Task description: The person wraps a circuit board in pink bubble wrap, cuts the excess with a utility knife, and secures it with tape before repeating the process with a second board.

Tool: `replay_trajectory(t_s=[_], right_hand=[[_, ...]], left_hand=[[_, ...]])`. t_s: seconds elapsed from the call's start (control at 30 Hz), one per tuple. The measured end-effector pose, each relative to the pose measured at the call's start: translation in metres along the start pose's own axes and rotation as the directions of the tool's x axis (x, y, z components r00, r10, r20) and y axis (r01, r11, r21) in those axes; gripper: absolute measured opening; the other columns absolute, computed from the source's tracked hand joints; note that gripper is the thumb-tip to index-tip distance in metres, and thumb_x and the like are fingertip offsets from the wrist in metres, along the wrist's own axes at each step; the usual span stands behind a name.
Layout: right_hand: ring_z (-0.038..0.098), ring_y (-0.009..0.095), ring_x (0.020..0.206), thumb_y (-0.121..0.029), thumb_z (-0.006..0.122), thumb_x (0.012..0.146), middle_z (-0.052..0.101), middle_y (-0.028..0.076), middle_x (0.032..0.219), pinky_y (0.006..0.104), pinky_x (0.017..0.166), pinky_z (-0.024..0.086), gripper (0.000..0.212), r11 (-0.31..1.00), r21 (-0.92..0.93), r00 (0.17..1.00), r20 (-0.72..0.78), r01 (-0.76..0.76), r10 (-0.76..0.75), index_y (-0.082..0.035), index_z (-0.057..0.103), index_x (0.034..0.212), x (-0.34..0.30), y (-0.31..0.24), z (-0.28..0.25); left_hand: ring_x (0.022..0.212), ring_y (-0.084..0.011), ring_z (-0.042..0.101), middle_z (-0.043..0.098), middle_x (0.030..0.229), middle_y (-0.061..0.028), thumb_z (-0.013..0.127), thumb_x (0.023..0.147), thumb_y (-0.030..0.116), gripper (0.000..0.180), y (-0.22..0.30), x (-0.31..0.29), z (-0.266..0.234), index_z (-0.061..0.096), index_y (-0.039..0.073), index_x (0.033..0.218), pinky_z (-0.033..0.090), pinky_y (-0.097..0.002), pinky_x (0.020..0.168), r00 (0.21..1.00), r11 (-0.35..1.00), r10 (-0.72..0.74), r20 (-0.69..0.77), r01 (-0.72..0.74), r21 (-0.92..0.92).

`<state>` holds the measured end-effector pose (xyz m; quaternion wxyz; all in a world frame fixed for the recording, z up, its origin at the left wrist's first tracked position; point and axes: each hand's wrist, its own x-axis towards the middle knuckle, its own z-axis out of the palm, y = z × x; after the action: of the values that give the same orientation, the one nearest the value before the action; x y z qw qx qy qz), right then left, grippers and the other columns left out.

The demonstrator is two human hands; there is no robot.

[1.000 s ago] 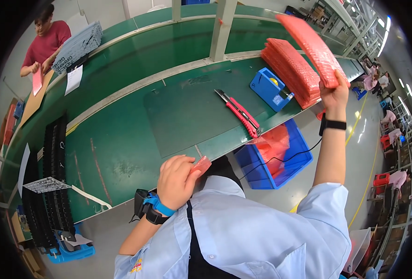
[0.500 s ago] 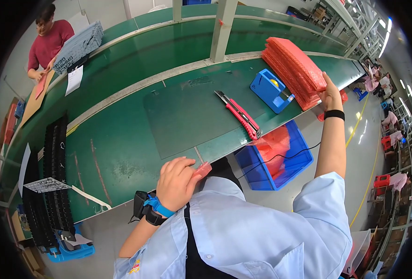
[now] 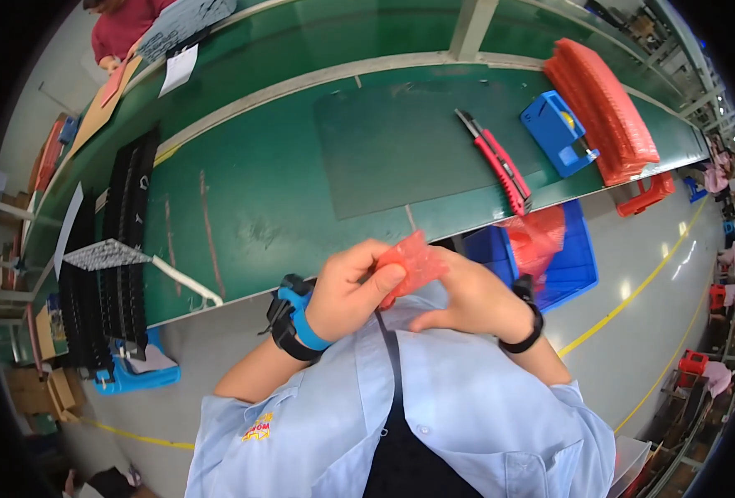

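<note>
In front of my chest, my left hand (image 3: 344,289) pinches a small folded piece of red bubble wrap (image 3: 417,259) between thumb and fingers. My right hand (image 3: 482,299) is close against its right side, thumb stretched away and fingertips partly hidden behind the wrap. Ahead on the green bench lies a red utility knife (image 3: 500,170), its blade end pointing away from me. To its right stands a blue tape dispenser (image 3: 553,131) with a yellow core. Beyond that sits a tall stack of red bubble wrap sheets (image 3: 604,108).
A dark mat (image 3: 392,170) covers the bench's middle. Below the front edge is a blue bin (image 3: 579,266) holding red wrap. Black strip-like parts (image 3: 125,257) stand at the left, beside a patterned card (image 3: 106,255). Across the bench, a person in red (image 3: 122,31) works.
My right hand has come from the red stack to the wrap at my left hand. My left hand has raised the wrap slightly. The whole view has shifted.
</note>
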<state>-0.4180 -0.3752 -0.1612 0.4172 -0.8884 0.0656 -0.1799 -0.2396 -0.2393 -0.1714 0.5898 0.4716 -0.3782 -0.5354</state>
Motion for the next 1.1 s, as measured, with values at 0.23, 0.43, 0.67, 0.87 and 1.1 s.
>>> replay_trajectory(t_s=[0.23, 0.43, 0.67, 0.87, 1.1], right_hand=[[0.064, 0.019, 0.086, -0.018, 0.072, 0.087, 0.064, 0.007, 0.097, 0.0323, 0.074, 0.051, 0.03, 0.93, 0.363, 0.993, 0.118, -0.065, 0.023, 0.001, 0.059, 0.106, 0.025, -0.009, 0.032], [0.054, 0.015, 0.072, -0.03, 0.05, 0.102, 0.054, 0.005, 0.084, 0.0297, 0.076, 0.049, 0.028, 0.667, 0.731, 0.944, -0.303, 0.142, 0.13, -0.002, 0.052, 0.1, 0.055, -0.034, -0.024], [0.061, 0.018, 0.102, -0.031, 0.06, 0.097, 0.062, 0.01, 0.11, 0.0336, 0.088, 0.051, 0.043, 0.689, 0.646, 0.909, -0.414, 0.327, -0.043, 0.002, 0.055, 0.124, 0.05, -0.041, -0.035], [0.058, 0.024, 0.113, -0.058, 0.072, 0.079, 0.058, 0.012, 0.125, 0.0367, 0.098, 0.045, 0.079, 0.993, 0.111, 0.997, 0.066, -0.051, 0.043, -0.002, 0.055, 0.131, -0.038, 0.034, -0.027], [0.06, 0.022, 0.11, -0.06, 0.061, 0.087, 0.064, 0.014, 0.12, 0.0341, 0.097, 0.046, 0.073, 0.542, 0.167, 0.555, 0.43, -0.824, 0.712, 0.0, 0.058, 0.128, -0.113, 0.149, 0.008]], left_hand=[[0.097, -0.0183, 0.062, 0.064, 0.108, -0.01, 0.057, 0.099, 0.022, 0.031, 0.038, -0.01, -0.001, 0.048, 0.004, 0.123, 0.047, -0.0298, 0.087, 0.878, 0.856, 0.476, -0.049, -0.475, -0.202], [0.095, -0.0219, 0.062, 0.064, 0.109, -0.0115, 0.058, 0.096, 0.015, 0.05, 0.005, 0.008, 0.0, 0.036, 0.007, 0.14, 0.049, -0.0331, 0.086, 0.888, 0.806, 0.46, 0.023, -0.428, 0.408], [0.096, -0.0221, 0.06, 0.065, 0.1, -0.0095, 0.058, 0.097, 0.022, 0.025, 0.017, 0.008, 0.001, 0.055, 0.008, 0.118, 0.048, -0.0374, 0.084, 0.937, 0.918, 0.336, 0.096, -0.348, 0.191], [0.078, -0.0199, 0.056, 0.062, 0.083, 0.0003, 0.052, 0.1, 0.026, 0.018, 0.073, -0.02, -0.033, 0.052, 0.014, 0.087, 0.039, -0.035, 0.074, 0.791, 0.71, 0.594, 0.148, -0.429, -0.558], [0.074, -0.01, 0.054, 0.056, 0.072, 0.0028, 0.045, 0.098, 0.013, 0.017, 0.141, -0.041, -0.085, 0.051, 0.012, 0.083, 0.036, -0.0299, 0.07, 0.791, 0.648, 0.604, 0.096, -0.417, -0.637]])
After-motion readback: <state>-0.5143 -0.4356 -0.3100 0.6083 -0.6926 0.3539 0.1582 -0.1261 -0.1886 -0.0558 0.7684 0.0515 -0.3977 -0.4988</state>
